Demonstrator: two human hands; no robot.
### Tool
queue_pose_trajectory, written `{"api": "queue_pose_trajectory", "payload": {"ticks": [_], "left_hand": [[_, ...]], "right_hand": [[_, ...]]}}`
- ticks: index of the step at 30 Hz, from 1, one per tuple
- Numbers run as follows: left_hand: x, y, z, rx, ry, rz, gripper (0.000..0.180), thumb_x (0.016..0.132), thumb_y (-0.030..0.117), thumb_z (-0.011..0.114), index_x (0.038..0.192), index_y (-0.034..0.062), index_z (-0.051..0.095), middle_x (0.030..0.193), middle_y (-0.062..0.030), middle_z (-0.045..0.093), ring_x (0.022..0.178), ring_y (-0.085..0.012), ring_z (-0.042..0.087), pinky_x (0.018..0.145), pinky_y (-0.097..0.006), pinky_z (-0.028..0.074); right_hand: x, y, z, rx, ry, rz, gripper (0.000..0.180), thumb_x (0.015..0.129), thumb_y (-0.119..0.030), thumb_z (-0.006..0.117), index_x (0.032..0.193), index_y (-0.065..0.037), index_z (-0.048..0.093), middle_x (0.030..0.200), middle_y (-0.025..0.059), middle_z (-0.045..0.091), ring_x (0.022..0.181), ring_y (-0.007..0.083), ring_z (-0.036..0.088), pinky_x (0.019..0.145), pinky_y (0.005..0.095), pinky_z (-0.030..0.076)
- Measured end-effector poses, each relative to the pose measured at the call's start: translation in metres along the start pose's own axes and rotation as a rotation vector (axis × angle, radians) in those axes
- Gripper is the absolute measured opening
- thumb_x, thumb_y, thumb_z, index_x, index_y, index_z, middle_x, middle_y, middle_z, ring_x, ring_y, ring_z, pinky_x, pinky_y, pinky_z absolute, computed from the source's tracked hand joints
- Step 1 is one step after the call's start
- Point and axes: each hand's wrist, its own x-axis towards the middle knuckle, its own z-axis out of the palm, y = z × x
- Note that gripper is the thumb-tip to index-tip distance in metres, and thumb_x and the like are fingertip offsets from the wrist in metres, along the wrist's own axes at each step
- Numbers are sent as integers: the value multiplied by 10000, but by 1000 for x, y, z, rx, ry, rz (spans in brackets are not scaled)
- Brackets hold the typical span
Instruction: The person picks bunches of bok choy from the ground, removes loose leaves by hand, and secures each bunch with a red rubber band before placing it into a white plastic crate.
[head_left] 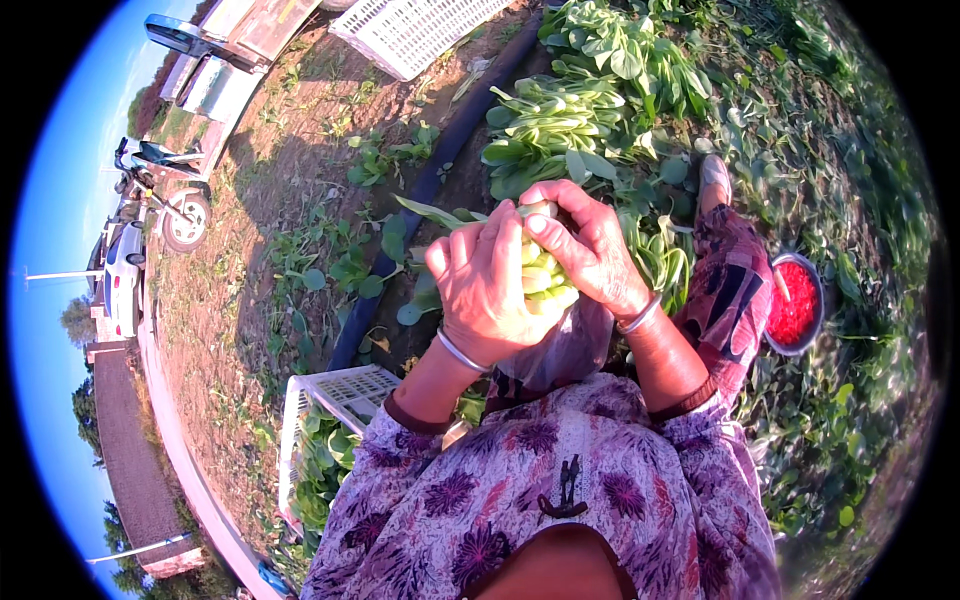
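Observation:
Both my hands are closed around a bunch of pale-stemmed leafy greens, held in front of my knees. My left hand wraps its left side, with some leaves sticking out past the fingers. The right hand grips the top and right side, thumb and forefinger bent over the end of the bunch. Fingers cover much of the bunch, so I cannot tell whether anything is tied round it. Just beyond my hands, cut greens lie in a pile on the ground.
A basin of thin red strips stands beside my right leg. One white crate with greens is at my left, another farther off. A dark hose crosses the soil. Beyond are a motorbike and a car.

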Motion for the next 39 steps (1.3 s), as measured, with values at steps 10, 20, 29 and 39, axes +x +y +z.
{"api": "queue_pose_trajectory", "payload": {"ticks": [10, 20, 29, 39], "left_hand": [[6, -19, 16, -402, 40, 92, 1121, 544, 289, 936, 1438, -45, 347, 1403, -247, 486, 1272, -378, 529, 1074, -487, 423], [3, -30, 20, -579, -107, -73, 1110, 546, 200, 971, 1426, -20, 330, 1298, -184, 582, 1141, -266, 618, 1007, -391, 486], [-9, -31, 19, -627, -97, -93, 1114, 548, 143, 961, 1438, -23, 311, 1318, -158, 509, 1219, -251, 542, 1049, -387, 445], [-41, -20, 6, -476, -44, -33, 1077, 570, 189, 954, 1423, -37, 336, 1313, -191, 524, 1186, -287, 569, 1020, -396, 465]], "right_hand": [[1, 2, 2, 41, -11, -53, 338, 935, -264, 683, 1137, 0, 621, 914, 109, 695, 856, 152, 663, 775, 316, 537], [-22, 1, -47, 60, 166, 108, 529, 962, -252, 676, 1349, 67, 508, 1180, 156, 647, 1014, 166, 641, 885, 298, 521], [-48, 10, -28, 64, -123, 173, 681, 747, 59, 735, 1389, -14, 519, 787, -11, 572, 637, 39, 495, 567, 220, 430], [-67, 15, -10, 233, -105, 316, 525, 792, 97, 693, 1299, 45, 573, 775, -54, 538, 668, 4, 489, 572, 178, 414]]}}
